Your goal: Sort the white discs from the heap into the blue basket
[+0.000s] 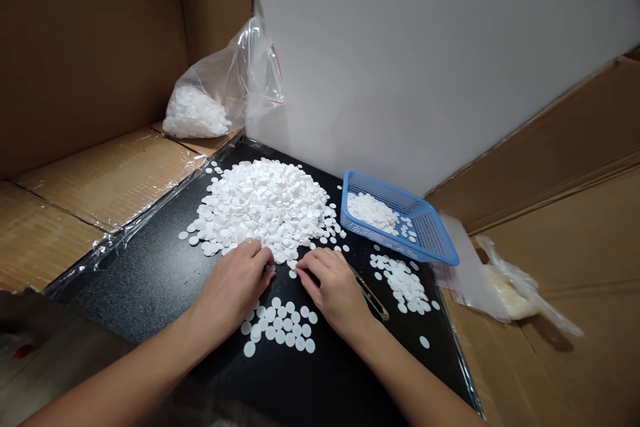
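Observation:
A big heap of small white round discs (265, 203) lies on a black mat (150, 280). My left hand (235, 283) rests palm down at the heap's near edge, fingers stretched toward the discs. My right hand (333, 287) lies beside it, fingertips pinched at a disc near the heap's edge. Between my wrists sits a small flat group of discs (283, 327). A thin metal tool (370, 297), perhaps tweezers, pokes out from under my right hand.
A blue mesh basket (430, 233) with some discs stands right of the heap; another small patch of discs (403, 280) lies before it. A clear bag of discs (200, 110) sits on cardboard at the back left. Another plastic bag (505, 287) lies right. Cardboard walls surround the mat.

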{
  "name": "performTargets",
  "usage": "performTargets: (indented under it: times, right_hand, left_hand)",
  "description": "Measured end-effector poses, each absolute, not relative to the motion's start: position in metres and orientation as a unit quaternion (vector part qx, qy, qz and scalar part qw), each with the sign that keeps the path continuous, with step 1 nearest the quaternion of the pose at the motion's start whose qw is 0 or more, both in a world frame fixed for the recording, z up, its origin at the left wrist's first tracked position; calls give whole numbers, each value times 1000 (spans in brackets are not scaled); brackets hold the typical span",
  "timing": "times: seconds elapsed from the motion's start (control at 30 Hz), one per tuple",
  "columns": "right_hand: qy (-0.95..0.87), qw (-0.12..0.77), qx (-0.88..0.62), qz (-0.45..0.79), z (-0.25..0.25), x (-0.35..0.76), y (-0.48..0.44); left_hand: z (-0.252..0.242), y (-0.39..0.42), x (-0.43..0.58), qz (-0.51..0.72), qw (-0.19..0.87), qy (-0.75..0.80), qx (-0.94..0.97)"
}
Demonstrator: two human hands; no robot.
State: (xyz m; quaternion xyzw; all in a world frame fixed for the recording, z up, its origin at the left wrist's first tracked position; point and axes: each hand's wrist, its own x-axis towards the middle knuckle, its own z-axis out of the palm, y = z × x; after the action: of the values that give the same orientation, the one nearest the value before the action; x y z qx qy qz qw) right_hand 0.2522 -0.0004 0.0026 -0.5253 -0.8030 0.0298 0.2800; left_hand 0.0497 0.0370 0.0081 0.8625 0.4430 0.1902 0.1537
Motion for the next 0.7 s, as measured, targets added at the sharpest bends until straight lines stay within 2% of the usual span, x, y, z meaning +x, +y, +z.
performTargets:
  times: [0.43,0.6,0.7]
  right_hand:
    - [-820,274,-502,19,6,257,2]
    - [-832,247,-495,37,12,253,-7]
    - [-815,235,-514,125,19,252,-9]
  left_hand:
    - [22,33,44,246,317,390,829]
    - [13,36,46,243,303,362,847]
    - [3,39,47,239,286,360,855]
